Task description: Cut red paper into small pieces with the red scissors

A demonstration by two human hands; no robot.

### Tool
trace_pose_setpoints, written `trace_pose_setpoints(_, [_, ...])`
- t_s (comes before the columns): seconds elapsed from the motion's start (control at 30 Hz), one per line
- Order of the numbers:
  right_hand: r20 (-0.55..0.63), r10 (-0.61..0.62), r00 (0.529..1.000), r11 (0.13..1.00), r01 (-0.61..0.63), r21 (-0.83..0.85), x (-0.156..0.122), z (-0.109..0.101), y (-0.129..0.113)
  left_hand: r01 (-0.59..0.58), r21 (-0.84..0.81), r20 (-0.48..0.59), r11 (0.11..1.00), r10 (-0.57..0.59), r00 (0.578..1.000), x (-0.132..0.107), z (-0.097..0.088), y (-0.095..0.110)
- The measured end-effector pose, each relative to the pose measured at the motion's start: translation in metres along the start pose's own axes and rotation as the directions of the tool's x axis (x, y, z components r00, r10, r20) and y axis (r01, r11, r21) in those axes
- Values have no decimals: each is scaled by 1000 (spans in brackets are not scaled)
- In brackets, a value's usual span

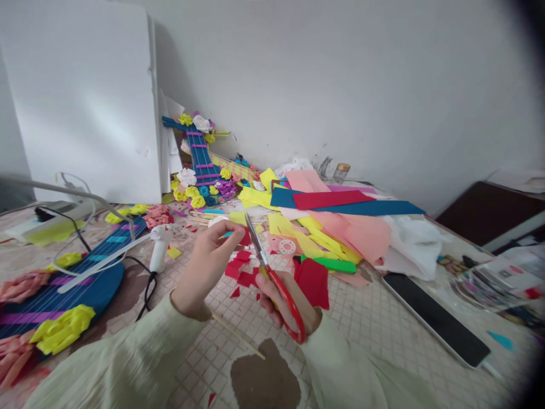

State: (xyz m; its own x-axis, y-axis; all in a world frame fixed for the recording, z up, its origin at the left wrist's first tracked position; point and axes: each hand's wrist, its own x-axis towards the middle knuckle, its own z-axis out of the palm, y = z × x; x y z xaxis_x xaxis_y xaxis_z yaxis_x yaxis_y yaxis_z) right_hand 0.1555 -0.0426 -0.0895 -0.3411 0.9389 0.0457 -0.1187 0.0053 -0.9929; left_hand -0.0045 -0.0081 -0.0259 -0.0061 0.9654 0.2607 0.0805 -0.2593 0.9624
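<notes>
My right hand (pixel 284 301) is closed round the red handles of a pair of scissors (pixel 272 272), whose blades point up and away. My left hand (pixel 208 264) pinches a small piece of red paper (pixel 245 237) at the blades' tip. Red paper scraps (pixel 240 270) lie on the table below the hands, and a larger red piece (pixel 314 281) sits just right of the scissors. Both arms wear pale green sleeves.
A heap of coloured paper sheets (pixel 336 218) lies behind the hands. A white glue gun (pixel 160 247) with a black cable stands to the left, by a blue striped craft board (pixel 63 289). A dark tablet (pixel 434 315) lies to the right. White foam boards (pixel 85 102) lean on the wall.
</notes>
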Motion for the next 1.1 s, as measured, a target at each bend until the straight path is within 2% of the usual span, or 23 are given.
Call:
trace_pose_setpoints(0.07, [5,27,1000,998,-27,52,0,3,-3,-43,50,-5,998,44,999,-1,1,1])
trace_pose_setpoints(0.17, [-19,30,999,987,-27,156,4,6,-8,-69,58,46,996,66,997,-3,4,2])
trace_pose_setpoints(0.27, [-34,43,999,933,-28,360,10,3,-11,-132,92,157,987,116,981,-5,6,3])
trace_pose_setpoints(0.37, [40,77,996,868,-87,488,15,-2,-12,-256,159,266,954,208,941,-8,8,3])
trace_pose_setpoints(0.47, [68,85,994,834,-109,542,17,-6,-15,-343,172,320,923,277,906,-10,9,3])
trace_pose_setpoints(0.67, [-53,121,991,805,-66,590,16,-5,-20,-423,186,348,887,343,872,-13,11,3])
trace_pose_setpoints(0.8, [61,143,988,824,-153,546,15,-5,-19,-532,235,352,813,439,827,-13,8,3])
trace_pose_setpoints(0.87, [58,119,991,823,-131,552,16,-4,-18,-587,258,385,767,476,791,-12,7,4])
trace_pose_setpoints(0.93, [-11,93,996,813,-69,578,17,-2,-18,-601,265,421,754,470,776,-13,7,6])
trace_pose_setpoints(1.0, [-88,57,994,808,6,590,18,-1,-18,-564,287,425,774,426,799,-15,8,10])
trace_pose_setpoints(1.1, [-199,-45,979,838,146,526,17,-3,-16,-413,336,358,847,291,887,-19,8,17])
